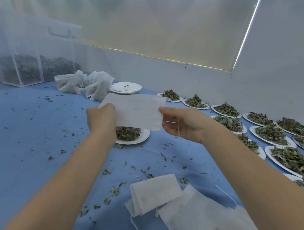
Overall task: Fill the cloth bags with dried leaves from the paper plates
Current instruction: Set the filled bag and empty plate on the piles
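Both hands hold one flat white cloth bag (135, 110) in the air above the blue tabletop (25, 130): the left hand (101, 118) has its grip curled round the bag's left edge, and the right hand (182, 123) pinches the right edge. Directly beneath lies a paper plate (141, 137) of dried leaves (127, 133). More leaf-laden plates (279, 138) stand at right, spare bags (167, 199) lie near the viewer, and filled bags (87, 84) sit at the far left.
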A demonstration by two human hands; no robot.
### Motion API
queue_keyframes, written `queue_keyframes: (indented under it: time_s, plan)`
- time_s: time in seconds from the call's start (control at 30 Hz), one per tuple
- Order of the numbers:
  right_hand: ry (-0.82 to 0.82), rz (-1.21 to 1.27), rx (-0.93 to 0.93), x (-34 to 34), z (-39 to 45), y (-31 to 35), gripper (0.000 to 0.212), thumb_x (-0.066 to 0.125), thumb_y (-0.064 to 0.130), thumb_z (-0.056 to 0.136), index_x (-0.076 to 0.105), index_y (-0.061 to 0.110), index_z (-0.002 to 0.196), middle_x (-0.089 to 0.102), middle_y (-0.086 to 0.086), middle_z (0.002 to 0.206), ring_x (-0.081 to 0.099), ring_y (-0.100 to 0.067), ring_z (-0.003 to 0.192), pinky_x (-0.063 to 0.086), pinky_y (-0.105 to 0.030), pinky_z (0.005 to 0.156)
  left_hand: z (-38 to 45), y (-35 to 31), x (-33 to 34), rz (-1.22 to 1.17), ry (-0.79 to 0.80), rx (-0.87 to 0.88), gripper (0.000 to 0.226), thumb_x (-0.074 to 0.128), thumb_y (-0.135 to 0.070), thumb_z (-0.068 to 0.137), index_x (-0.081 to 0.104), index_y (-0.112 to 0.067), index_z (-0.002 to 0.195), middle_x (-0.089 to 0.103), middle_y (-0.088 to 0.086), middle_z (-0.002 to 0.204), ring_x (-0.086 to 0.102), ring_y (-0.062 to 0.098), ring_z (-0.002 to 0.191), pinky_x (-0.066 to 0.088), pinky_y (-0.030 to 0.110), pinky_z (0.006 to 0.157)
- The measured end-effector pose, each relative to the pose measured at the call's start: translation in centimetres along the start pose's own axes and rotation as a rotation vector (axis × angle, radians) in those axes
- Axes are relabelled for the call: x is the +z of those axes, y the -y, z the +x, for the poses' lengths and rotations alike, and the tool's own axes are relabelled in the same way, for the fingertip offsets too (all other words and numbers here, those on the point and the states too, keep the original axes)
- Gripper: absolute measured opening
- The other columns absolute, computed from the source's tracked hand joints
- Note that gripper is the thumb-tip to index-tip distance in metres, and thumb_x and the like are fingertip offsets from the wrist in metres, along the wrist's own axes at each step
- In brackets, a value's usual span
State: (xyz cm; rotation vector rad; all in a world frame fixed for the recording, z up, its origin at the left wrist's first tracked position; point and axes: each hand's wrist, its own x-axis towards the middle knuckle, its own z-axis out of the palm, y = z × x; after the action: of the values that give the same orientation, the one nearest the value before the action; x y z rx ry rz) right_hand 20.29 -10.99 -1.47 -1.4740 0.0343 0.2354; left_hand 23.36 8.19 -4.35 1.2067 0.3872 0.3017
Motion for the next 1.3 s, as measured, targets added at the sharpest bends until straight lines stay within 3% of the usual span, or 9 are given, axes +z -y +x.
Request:
queue_keyframes:
  time_s: [0.1, 0.2, 0.3, 0.43, 0.5, 0.6, 1.0, 1.1, 1.3]
  plan:
    - [-0.024, 0.0, -0.018, 2.1, 1.5, 0.6, 0.02, 0.072, 0.019, 0.08, 0.067, 0.009, 0.097, 0.068, -0.004, 0.086, 0.064, -0.014, 0.072, 0.053, -0.023, 0.06, -0.1, 0.8, -0.7, 0.368, 0.01, 0.118, 0.054, 0.059, -0.014, 0.082, 0.032, -0.007, 0.129, 0.041, 0.015, 0.131, 0.048, 0.029, 0.103, 0.046, 0.044, 0.092]
    - [0.02, 0.023, -0.082, 4.8, 2.8, 0.6, 0.012, 0.068, 0.018, 0.084, 0.067, 0.009, 0.092, 0.069, -0.001, 0.08, 0.064, -0.012, 0.068, 0.054, -0.021, 0.06, -0.6, 1.2, -1.6, 0.885, 0.012, 0.603, 0.078, 0.064, -0.027, 0.079, 0.02, -0.016, 0.143, 0.013, 0.013, 0.151, 0.02, 0.03, 0.135, 0.021, 0.046, 0.107]
    - [0.149, 0.196, -0.15, 7.8, 4.0, -0.1, 0.007, 0.062, 0.014, 0.089, 0.066, 0.008, 0.09, 0.069, 0.002, 0.069, 0.065, -0.011, 0.062, 0.056, -0.023, 0.064, -1.1, -0.3, -2.2, 0.786, 0.245, 0.934, 0.074, 0.054, -0.025, 0.073, 0.029, -0.018, 0.142, 0.017, 0.003, 0.153, 0.015, 0.018, 0.14, 0.018, 0.041, 0.112]
    - [0.14, 0.516, -0.137, 10.5, 6.3, -0.3, 0.004, 0.064, 0.011, 0.088, 0.065, 0.007, 0.088, 0.068, -0.002, 0.068, 0.065, -0.013, 0.062, 0.056, -0.022, 0.066, -0.6, -1.6, -2.6, 0.738, 0.474, 0.926, 0.085, 0.052, -0.034, 0.065, 0.025, -0.023, 0.145, 0.035, -0.018, 0.141, 0.031, -0.005, 0.125, 0.029, 0.013, 0.098]
    - [0.063, 0.69, -0.138, 10.9, 7.2, -0.5, 0.004, 0.065, 0.008, 0.087, 0.064, 0.004, 0.085, 0.067, -0.007, 0.067, 0.065, -0.015, 0.06, 0.058, -0.023, 0.065, 0.1, -1.4, -2.5, 0.741, 0.484, 0.928, 0.071, 0.056, -0.034, 0.07, 0.033, -0.033, 0.137, 0.039, -0.038, 0.12, 0.033, -0.022, 0.105, 0.026, -0.003, 0.08]
    - [-0.004, 0.824, -0.189, 10.9, 7.9, -1.2, 0.009, 0.064, 0.009, 0.088, 0.064, 0.0, 0.088, 0.067, -0.011, 0.071, 0.066, -0.017, 0.059, 0.056, -0.024, 0.056, 1.2, -0.7, -2.2, 0.674, 0.338, 0.952, 0.048, 0.053, -0.012, 0.084, 0.048, -0.029, 0.129, 0.051, -0.027, 0.117, 0.048, -0.004, 0.105, 0.032, 0.004, 0.075]
    - [-0.45, -0.614, -0.213, 6.9, 8.1, -2.3, 0.035, 0.039, 0.029, 0.095, 0.066, 0.007, 0.086, 0.07, -0.011, 0.081, 0.065, -0.028, 0.082, 0.054, -0.042, 0.08, 2.6, -0.8, -0.2, 0.621, 0.21, 0.907, 0.018, 0.047, -0.015, 0.096, 0.06, -0.022, 0.086, 0.049, -0.016, 0.065, 0.045, -0.012, 0.064, 0.033, 0.004, 0.059]
    - [-0.457, -0.894, -0.131, 5.0, 7.7, -2.8, 0.035, 0.035, 0.031, 0.098, 0.054, 0.007, 0.081, 0.06, -0.008, 0.085, 0.053, -0.023, 0.074, 0.043, -0.031, 0.065, 2.8, -0.6, 0.3, 0.596, 0.171, 0.82, 0.026, 0.044, -0.016, 0.097, 0.05, -0.026, 0.073, 0.047, -0.012, 0.064, 0.044, -0.01, 0.058, 0.033, 0.006, 0.055]
    - [-0.418, -0.745, -0.462, 4.2, 5.9, -2.1, 0.025, 0.057, 0.032, 0.09, 0.065, 0.026, 0.113, 0.064, 0.013, 0.102, 0.054, 0.0, 0.095, 0.042, -0.015, 0.086, 3.6, -0.7, 1.0, 0.591, 0.113, 0.686, 0.037, 0.045, -0.023, 0.095, 0.037, -0.022, 0.059, 0.037, -0.007, 0.056, 0.036, 0.009, 0.054, 0.03, 0.012, 0.046]
